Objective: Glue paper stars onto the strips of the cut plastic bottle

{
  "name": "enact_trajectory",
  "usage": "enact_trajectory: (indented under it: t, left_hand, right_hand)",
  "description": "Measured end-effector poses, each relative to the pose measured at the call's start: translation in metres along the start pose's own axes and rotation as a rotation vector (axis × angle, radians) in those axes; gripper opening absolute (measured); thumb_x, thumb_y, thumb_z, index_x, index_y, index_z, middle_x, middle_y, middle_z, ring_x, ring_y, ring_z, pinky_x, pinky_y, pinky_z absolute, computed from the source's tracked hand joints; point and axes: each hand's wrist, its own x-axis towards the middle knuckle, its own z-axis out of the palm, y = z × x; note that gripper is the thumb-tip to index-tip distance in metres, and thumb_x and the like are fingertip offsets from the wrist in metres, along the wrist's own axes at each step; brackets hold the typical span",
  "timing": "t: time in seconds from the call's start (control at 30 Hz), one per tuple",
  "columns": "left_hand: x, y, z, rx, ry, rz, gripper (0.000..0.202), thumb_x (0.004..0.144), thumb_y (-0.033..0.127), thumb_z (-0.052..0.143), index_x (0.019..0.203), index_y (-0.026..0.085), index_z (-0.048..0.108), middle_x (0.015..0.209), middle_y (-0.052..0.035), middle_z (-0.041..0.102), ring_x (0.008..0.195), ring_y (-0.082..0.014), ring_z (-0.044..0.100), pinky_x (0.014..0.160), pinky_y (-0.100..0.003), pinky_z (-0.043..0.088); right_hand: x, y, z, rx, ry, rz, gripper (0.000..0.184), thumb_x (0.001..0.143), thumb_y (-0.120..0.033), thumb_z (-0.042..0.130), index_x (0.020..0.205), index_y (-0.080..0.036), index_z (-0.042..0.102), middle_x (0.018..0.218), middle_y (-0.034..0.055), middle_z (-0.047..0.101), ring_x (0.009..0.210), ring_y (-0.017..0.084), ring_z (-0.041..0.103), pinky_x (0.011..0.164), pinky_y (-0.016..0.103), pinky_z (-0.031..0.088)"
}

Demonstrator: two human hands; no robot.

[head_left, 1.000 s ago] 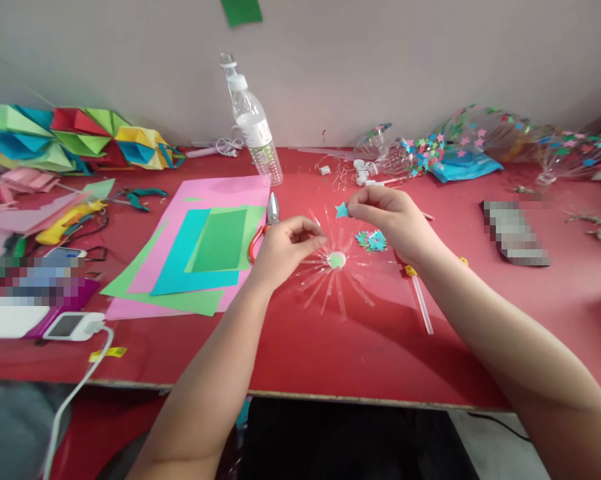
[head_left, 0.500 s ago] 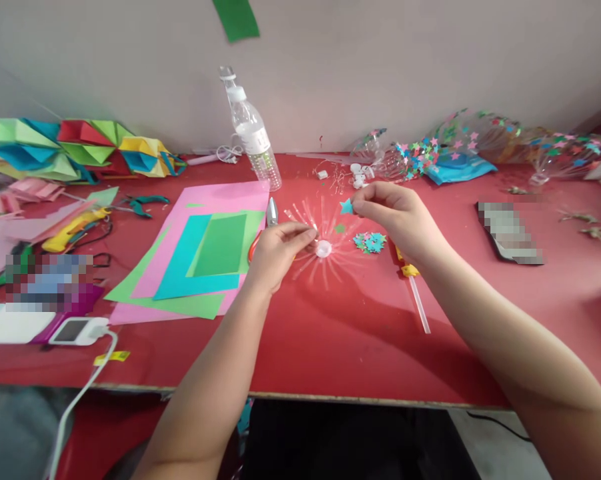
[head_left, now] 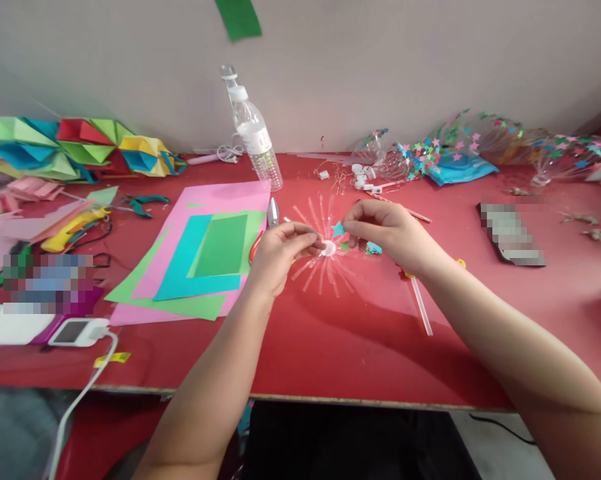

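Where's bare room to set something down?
Tabletop is nearly bare in front of the fringed piece, between coloured sheets and clear stick; also in front of the dark slab. Crowded: left end around yellow tool, back right around starred pieces.

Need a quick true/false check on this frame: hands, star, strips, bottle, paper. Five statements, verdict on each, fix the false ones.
1. The right hand pinches a blue star. True.
2. The left hand grips the capped bottle. False: the bottle is farther back, apart from both hands; the left fingertips are at the white centre, though contact is unclear.
3. Clear strips fan out around the white centre. True.
4. The coloured sheets lie to the right of the right hand. False: they lie to the left of the strips.
5. The tabletop is blue. False: it is red.
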Motion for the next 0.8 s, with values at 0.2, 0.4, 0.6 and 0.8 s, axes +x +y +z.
enact_trajectory:
  t: [0.2,0.4,0.6,0.8]
  left_hand:
    - [0.002,0.001,-0.001,0.109,0.034,0.027,0.017,0.066,0.027,0.074,0.073,0.014,0.067,0.064,-0.0021,0.069,0.059,-0.0119,0.065,0.057,-0.021,0.050]
    - [0.005,0.013,-0.013,0.246,-0.018,-0.094,0.020,0.073,0.032,0.066,0.075,0.012,0.067,0.071,-0.0064,0.072,0.058,-0.0124,0.066,0.046,-0.016,0.043]
    - [0.006,0.017,-0.015,0.311,-0.082,-0.112,0.025,0.080,0.037,0.062,0.090,0.014,0.063,0.097,-0.0109,0.073,0.054,-0.0120,0.066,0.042,-0.019,0.043]
    - [0.006,0.019,-0.025,0.506,-0.127,-0.079,0.022,0.080,0.033,0.062,0.088,0.014,0.070,0.058,-0.0013,0.065,0.043,-0.0079,0.052,0.041,-0.018,0.035]
  right_hand:
    - [-0.002,-0.003,0.003,0.132,-0.153,0.112,0.010,0.086,-0.026,0.056,0.078,-0.019,0.056,0.066,-0.0012,0.063,0.057,0.012,0.064,0.053,0.023,0.050]
    - [0.001,0.010,0.010,0.017,-0.146,-0.026,0.010,0.083,-0.028,0.056,0.079,-0.019,0.057,0.085,0.0022,0.067,0.083,0.016,0.063,0.077,0.031,0.049]
    - [0.002,0.010,0.007,-0.054,-0.089,-0.081,0.016,0.084,-0.034,0.054,0.080,-0.018,0.057,0.089,0.0030,0.066,0.078,0.015,0.057,0.073,0.030,0.042]
    - [0.003,0.008,0.004,-0.081,-0.046,-0.071,0.017,0.083,-0.034,0.055,0.082,-0.017,0.059,0.082,0.0012,0.064,0.067,0.012,0.050,0.064,0.026,0.038]
